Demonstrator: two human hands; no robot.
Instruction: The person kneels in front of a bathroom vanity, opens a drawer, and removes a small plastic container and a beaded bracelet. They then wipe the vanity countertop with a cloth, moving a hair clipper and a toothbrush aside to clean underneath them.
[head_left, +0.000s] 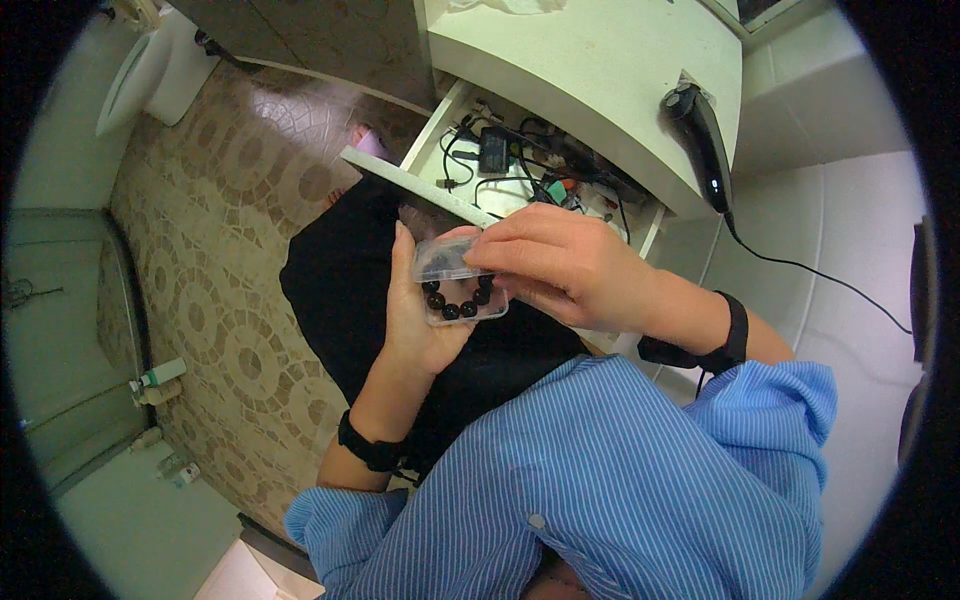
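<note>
A small clear plastic box (493, 309) rests in my left hand (420, 322), with my thumb along its left side. Inside it lies a dark round-bead bracelet (451, 310), whose far part is hidden under the hinged lid (444, 259). The lid is tilted partly up. My right hand (570, 266) grips the lid's right edge between thumb and fingers. Just beyond my hands an open drawer (420, 182) holds tangled black cables, a black power adapter (493, 150) and other small items.
On the white countertop (570, 56) above the drawer lies a black hair clipper (701, 142), its cord (817, 277) hanging down at the right. A toilet (161, 71) stands at the far left on the patterned tile floor (247, 262). Bottles (165, 371) stand at the left.
</note>
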